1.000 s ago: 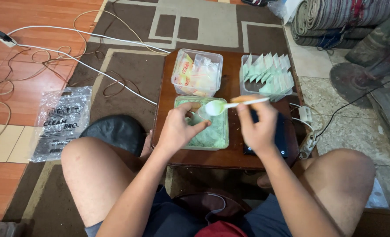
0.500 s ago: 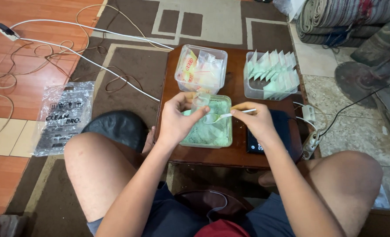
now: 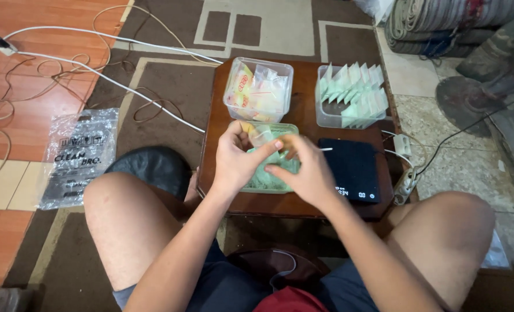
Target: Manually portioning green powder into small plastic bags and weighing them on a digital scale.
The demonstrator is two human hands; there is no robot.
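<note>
Both hands meet over a clear tub of pale green powder (image 3: 263, 182) on a small dark wooden table (image 3: 211, 156). My left hand (image 3: 237, 162) pinches a small clear plastic pouch (image 3: 261, 136) above the tub. Pressed against its fingers, my right hand (image 3: 304, 173) holds a white spoon; only the handle's tip (image 3: 326, 149) shows. The spoon's bowl is hidden between the hands.
A black digital scale (image 3: 352, 169) lies right of the tub. At the back stand a tub of empty pouches (image 3: 258, 89) and a tub of green-filled pouches (image 3: 352, 95). White and brown cables (image 3: 112, 86) and a plastic bag (image 3: 75, 156) lie on the carpet at left.
My right hand has moved left from beside the scale to meet my left hand. The spoon's bowl, raised and visible a second ago, is now hidden between the hands.
</note>
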